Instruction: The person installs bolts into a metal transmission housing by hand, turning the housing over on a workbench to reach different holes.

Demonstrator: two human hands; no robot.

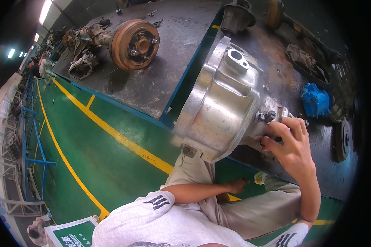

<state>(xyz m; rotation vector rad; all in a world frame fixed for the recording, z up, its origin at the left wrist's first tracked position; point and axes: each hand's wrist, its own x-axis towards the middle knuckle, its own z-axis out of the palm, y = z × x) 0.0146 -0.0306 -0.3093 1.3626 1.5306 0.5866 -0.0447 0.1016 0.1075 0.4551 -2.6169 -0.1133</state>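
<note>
A large silver cast-metal gearbox housing sits in front of me near the bench edge, its wide bell end toward the left. My right hand is on its narrower right end, fingers curled over the part with the bolts and thumb lower on the near side. Dark bolt heads stick out just left of those fingers. Down by my lap, my left hand hangs below the housing, apart from it. Shadow hides how its fingers are held, and nothing shows in it.
A dark metal bench carries a rusty brake drum on an axle. Farther right are a blue part, a dark housing and a round disc. Yellow lines cross the green floor. A green-and-white box stands lower left.
</note>
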